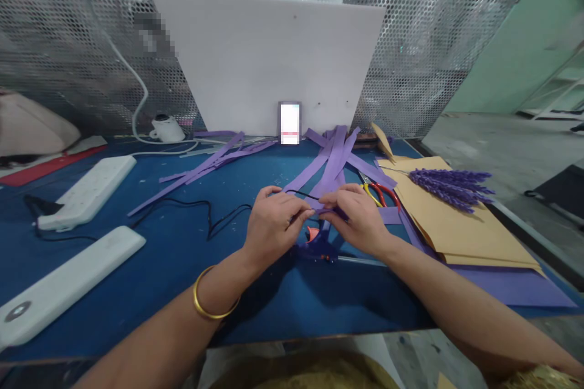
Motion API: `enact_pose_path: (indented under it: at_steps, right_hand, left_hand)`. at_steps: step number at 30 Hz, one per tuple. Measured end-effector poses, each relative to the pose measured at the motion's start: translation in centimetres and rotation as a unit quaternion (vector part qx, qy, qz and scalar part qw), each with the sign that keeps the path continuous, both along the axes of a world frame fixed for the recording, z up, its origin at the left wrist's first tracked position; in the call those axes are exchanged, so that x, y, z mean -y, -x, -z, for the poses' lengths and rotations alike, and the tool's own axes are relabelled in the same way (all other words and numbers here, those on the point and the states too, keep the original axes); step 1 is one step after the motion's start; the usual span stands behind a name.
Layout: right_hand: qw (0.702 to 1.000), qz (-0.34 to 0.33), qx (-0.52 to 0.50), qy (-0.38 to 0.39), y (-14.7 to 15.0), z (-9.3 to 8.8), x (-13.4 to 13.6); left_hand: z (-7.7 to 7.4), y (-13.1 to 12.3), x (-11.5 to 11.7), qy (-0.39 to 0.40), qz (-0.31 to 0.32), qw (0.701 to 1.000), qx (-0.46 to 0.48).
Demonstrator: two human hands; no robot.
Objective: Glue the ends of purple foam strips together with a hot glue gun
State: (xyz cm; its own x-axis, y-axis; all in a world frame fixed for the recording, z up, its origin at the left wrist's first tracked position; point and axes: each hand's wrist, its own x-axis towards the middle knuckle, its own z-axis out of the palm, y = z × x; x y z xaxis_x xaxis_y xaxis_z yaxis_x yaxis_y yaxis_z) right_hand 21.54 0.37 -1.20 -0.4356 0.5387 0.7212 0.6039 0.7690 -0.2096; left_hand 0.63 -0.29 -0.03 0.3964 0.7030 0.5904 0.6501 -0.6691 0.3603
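With left hand and right hand, we pinch a purple strip above the glue gun; we seem to be shaping it, and the next move calls for steady alignment.

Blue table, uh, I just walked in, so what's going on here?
A person is pinching a small purple strip between the fingertips of the left hand and right hand. A blue glue gun lies just below the hands on the blue table. Loose purple strips lie beyond, with scissors near the right hand and purple flower sprigs on tan sheets farther right.
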Motion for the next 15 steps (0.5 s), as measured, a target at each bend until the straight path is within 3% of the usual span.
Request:
enact_pose_path:
  at_steps: [8,15]
  right_hand:
    - [0.999,0.033,-0.001,-0.015,-0.7,-0.5,-0.5]
    - [0.996,0.081,-0.022,-0.008,-1.2,-0.8,-1.0]
  left_hand:
    - [0.1,0.4,-0.8,0.025,0.008,0.999,0.028]
    - [-0.1,0.6,-1.0,0.037,-0.055,0.997,0.044]
